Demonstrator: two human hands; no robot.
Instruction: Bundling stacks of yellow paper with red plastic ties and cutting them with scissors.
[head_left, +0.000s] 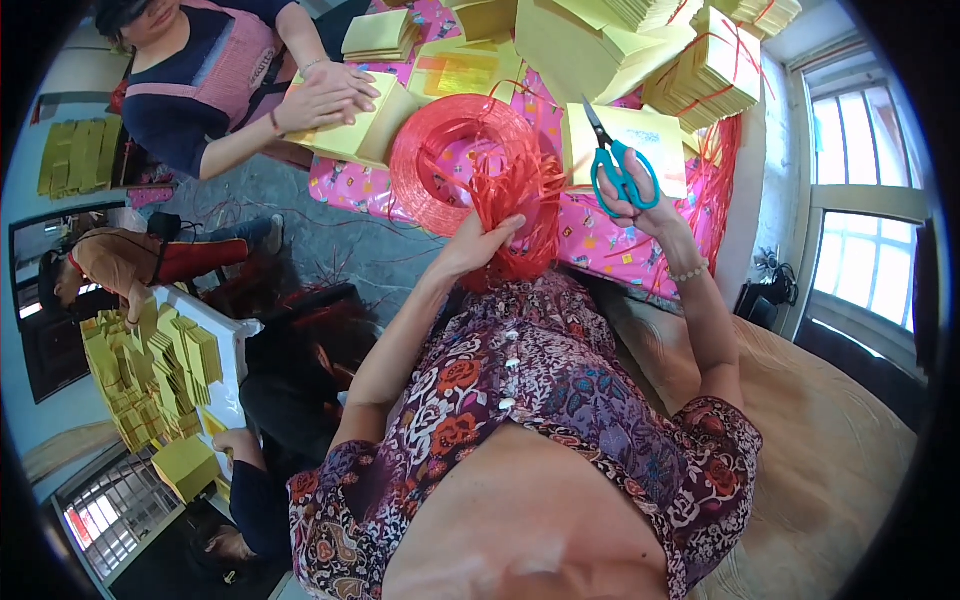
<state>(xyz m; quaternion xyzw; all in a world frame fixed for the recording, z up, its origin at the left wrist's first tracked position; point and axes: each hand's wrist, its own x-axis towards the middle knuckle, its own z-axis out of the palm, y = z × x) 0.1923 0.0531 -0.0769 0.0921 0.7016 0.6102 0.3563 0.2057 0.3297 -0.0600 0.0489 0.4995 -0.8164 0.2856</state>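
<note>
My left hand [482, 243] is closed around a bundle of red plastic strings [508, 198], whose loose ends fan upward and hang down beside my fingers. Behind the bundle, a large roll of red plastic string [412, 160] lies on the pink patterned table cover [600, 225]. To the right, my right hand [648, 208] grips a pair of scissors [612, 172] by teal handles, with the blades pointing up and away from me. Under the blades lies a stack of yellow paper [655, 140]. The scissors and the string bundle are apart.
Yellow paper bundles tied with red string [705, 75] stand at the far right. Across the table, a co-worker's hands [335, 98] press on a yellow stack [385, 115]. On the left, other people work at a white table [225, 350] piled with yellow paper. A window [865, 190] is at right.
</note>
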